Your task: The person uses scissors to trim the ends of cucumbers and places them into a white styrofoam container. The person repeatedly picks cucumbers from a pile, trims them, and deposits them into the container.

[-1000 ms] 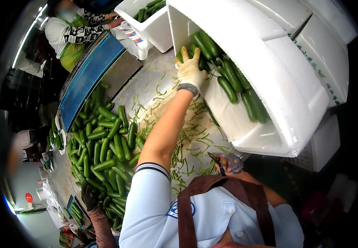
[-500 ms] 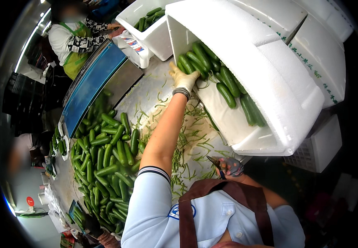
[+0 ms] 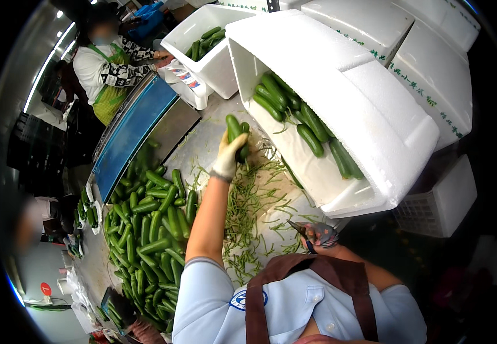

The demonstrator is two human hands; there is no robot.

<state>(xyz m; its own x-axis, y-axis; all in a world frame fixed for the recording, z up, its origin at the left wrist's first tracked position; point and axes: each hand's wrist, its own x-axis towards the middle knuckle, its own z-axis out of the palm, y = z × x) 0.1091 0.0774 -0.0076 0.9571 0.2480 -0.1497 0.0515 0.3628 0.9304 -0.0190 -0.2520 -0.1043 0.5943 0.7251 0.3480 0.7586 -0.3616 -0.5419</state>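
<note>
My left hand (image 3: 227, 153), in a pale glove, is closed around a few green cucumbers (image 3: 233, 127) above the metal table (image 3: 214, 117). It is just left of the opening of a tipped white foam box (image 3: 323, 74). Inside that box, more cucumbers (image 3: 313, 140) lie on its pale floor. My right hand (image 3: 322, 235), in a grey patterned glove, holds scissors (image 3: 299, 228) near the table edge, the blades pointing up and left. Thin green trimmings (image 3: 251, 195) are strewn beneath my left forearm.
A large heap of cucumbers (image 3: 151, 246) covers the table's left side. Beyond it stands a blue-topped metal panel (image 3: 136, 129). A white bin (image 3: 217, 66) with cucumbers is at the back, near another person (image 3: 108, 69). White foam boxes (image 3: 429, 80) and a white crate (image 3: 441, 200) stand to the right.
My left hand has come out of the foam box toward me and left, bringing cucumbers with it. The right hand with the scissors stays in nearly the same place.
</note>
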